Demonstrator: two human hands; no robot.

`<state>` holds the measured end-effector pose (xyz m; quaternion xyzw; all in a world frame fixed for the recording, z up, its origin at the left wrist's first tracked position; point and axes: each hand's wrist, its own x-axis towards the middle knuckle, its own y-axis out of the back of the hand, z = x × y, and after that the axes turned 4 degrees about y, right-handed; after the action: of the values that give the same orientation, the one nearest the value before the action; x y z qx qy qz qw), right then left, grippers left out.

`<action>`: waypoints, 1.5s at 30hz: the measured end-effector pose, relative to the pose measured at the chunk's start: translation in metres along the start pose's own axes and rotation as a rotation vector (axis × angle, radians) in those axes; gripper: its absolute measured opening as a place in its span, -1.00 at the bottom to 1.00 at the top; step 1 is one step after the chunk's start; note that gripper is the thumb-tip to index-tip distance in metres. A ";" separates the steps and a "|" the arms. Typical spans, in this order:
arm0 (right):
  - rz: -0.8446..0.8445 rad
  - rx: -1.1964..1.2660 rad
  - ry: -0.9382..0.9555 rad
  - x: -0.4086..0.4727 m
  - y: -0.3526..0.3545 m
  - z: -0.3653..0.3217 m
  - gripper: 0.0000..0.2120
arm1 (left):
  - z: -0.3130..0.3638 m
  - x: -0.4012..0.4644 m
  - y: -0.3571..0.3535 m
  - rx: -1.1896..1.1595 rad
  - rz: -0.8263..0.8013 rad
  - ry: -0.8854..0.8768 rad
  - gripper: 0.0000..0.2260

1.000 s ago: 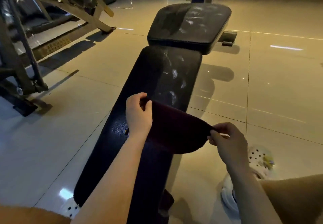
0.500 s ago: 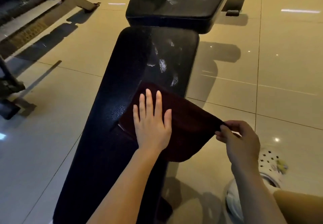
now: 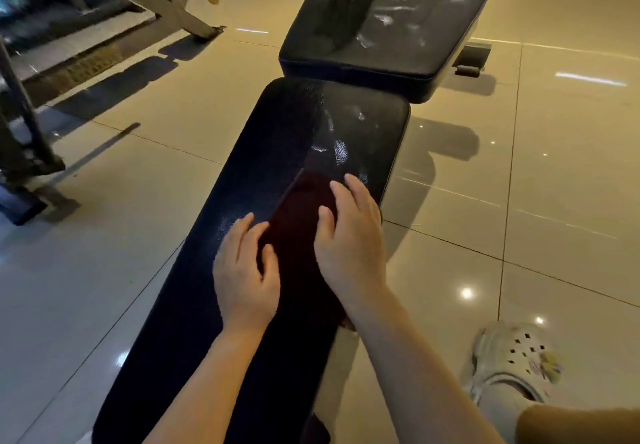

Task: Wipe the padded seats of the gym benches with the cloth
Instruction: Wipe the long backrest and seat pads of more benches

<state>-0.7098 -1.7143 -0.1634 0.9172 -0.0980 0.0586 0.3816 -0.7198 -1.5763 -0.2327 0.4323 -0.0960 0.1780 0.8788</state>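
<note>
The dark maroon cloth (image 3: 300, 232) now lies flat on the long black padded bench seat (image 3: 221, 305), on its right half near the far end, where half a second ago its right corner hung off the edge, pinched in the right hand (image 3: 349, 253). That hand has let go of the corner and come over onto the cloth; its fingers are spread and gently bent, resting on the cloth's right part, pinching nothing. The left hand (image 3: 244, 270) has shifted left: its grip is loose, fingers relaxed and slightly apart, with the fingertips at the cloth's left edge and partly on the bare padding. Beyond the long seat sits the shorter black padded cushion (image 3: 381, 24), with pale scuffed patches. A pale perforated clog (image 3: 516, 357) stands on the glossy beige tiled floor (image 3: 519, 201) at the near right.
</note>
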 end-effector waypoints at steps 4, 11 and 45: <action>-0.199 -0.386 0.172 0.026 -0.048 0.009 -0.42 | -0.038 -0.027 0.004 0.146 -0.046 0.174 -0.52; -0.123 -0.614 0.234 -0.015 -0.086 0.026 -0.35 | -0.059 -0.041 -0.007 0.219 -0.077 0.145 -0.53; -0.089 -0.662 0.299 -0.009 -0.065 0.047 -0.23 | -0.056 -0.036 -0.010 0.284 -0.064 0.124 -0.43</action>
<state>-0.7025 -1.7015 -0.2429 0.7286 -0.0147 0.1405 0.6702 -0.7480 -1.5457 -0.2859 0.5434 -0.0018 0.1879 0.8182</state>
